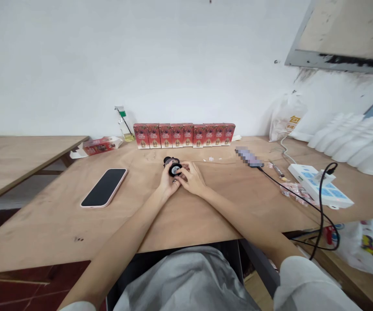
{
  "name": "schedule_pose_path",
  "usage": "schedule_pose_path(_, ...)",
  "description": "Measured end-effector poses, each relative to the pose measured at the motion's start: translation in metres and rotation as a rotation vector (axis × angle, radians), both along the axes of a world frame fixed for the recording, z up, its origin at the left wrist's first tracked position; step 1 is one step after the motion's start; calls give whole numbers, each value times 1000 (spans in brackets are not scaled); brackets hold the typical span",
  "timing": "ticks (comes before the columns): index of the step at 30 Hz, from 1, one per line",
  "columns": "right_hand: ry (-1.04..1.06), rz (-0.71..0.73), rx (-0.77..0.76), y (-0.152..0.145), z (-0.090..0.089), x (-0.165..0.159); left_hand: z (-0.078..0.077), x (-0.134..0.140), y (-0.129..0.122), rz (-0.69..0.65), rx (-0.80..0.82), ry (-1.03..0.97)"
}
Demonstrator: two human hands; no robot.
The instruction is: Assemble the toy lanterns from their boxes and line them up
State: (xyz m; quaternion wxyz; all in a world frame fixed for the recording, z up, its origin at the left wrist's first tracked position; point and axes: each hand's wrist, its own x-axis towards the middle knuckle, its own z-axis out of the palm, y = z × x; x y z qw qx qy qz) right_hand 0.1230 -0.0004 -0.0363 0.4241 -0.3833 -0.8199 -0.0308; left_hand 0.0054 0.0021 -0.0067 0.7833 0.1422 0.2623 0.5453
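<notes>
Left hand (166, 183): fingers curled around the lower left of a round black piece (173, 169) with a pale face, gripping it. Right hand (191, 178): fingers bent in over the right edge, thumb below, seeming to pinch the rim; exact contact too small to tell. Piece sits mid-scene, just over the counter (225, 216); a second dark part (166, 160) shows just beyond it on the far side, joined or separate, cannot tell. Handling judged midway: piece in both hands, not set down; whether its parts are fully fitted does not show. Farther off, a row of red boxes (177, 136), nine counted, upright, side by side, fronts outward; that lining-up looks done, though contents are hidden. Far left, one more red box (100, 147) on its side, white flaps open, out of the row; judged unfinished or set aside. Between hands and row, pale scraps (211, 159). Beside the row's left end, a bottle (129, 137) with yellow liquid. Left of the hands, a dark-screened phone (104, 188), flat. To the right, a blurred-out device (248, 156) on a black cable (283, 188), small pink packets (297, 193), a white power strip (338, 195); far right, a plastic bag (285, 116) against the wall.
</notes>
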Motion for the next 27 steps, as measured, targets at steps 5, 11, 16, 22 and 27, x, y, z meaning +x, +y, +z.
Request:
schedule_pose_path(5, 161, 59, -51, -4, 3, 0, -1, -1, 0, 64, -56, 27)
schedule_pose_path(11, 856, 79, -463, 12, -3, 3, -1, -2, -3, -14, -62, 125)
schedule_pose_path(16, 1210, 322, -916, 21, 0, 7, -2, -1, -5, -223, 58, 190)
schedule_pose_path(22, 1131, 507, -1148, 15, 8, 12, -6, 0, -3, -445, 178, 178)
schedule_pose_path(27, 1197, 310, -867, 17, 2, 11, -10, -1, 1, -506, 84, 194)
